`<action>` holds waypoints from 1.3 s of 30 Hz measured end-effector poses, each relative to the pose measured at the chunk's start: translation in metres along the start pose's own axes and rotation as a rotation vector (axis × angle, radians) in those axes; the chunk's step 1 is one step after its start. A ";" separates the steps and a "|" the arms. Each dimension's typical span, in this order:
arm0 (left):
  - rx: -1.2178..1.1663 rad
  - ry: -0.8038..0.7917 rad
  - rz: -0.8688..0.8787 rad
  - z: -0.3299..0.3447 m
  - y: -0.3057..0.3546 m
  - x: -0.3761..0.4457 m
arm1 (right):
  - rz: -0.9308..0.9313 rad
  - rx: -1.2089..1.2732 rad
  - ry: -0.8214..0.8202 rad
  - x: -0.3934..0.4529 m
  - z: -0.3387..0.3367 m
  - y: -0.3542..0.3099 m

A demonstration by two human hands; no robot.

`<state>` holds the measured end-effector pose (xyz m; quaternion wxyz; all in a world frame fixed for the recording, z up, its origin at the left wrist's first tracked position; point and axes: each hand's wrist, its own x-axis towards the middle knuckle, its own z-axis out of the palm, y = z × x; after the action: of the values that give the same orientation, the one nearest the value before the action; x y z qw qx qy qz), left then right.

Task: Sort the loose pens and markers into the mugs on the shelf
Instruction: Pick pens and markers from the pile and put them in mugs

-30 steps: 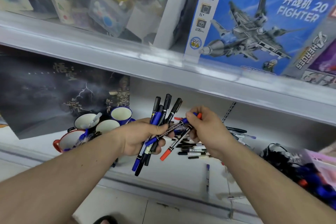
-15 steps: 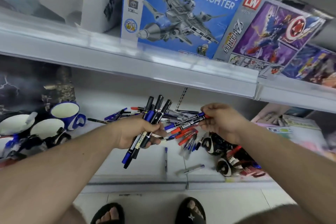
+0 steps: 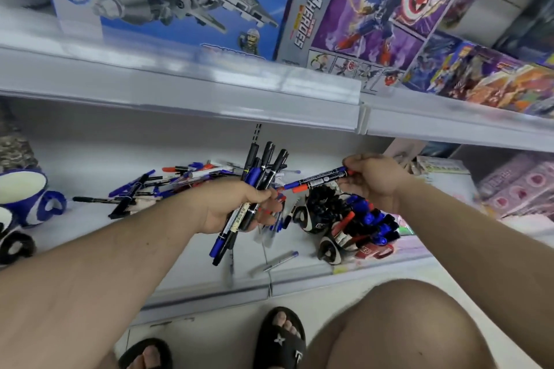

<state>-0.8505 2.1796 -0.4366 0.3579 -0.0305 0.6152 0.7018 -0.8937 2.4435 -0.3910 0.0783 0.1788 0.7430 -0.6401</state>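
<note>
Beside left hand (image 3: 236, 207), right hand (image 3: 374, 180) pinches markers (image 3: 317, 181) (ends).

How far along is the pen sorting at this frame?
Partly done at best: the blue mug at the left edge shows no pens in the part visible. In hand: the left hand grips a bundle of markers; the right hand pinches two more. Left: a loose pile on the shelf.

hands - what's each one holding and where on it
Left hand grips a bundle of markers around their middles. Right hand pinches two markers by their right ends.
</note>
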 end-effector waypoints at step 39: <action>-0.137 -0.057 -0.068 0.046 -0.004 0.120 | 0.165 -1.396 0.086 0.198 -0.070 0.140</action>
<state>-0.9191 2.2761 -0.4870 0.3959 -0.0559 0.5541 0.7301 -1.0175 2.5612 -0.5772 0.1939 0.1677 0.9666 0.0018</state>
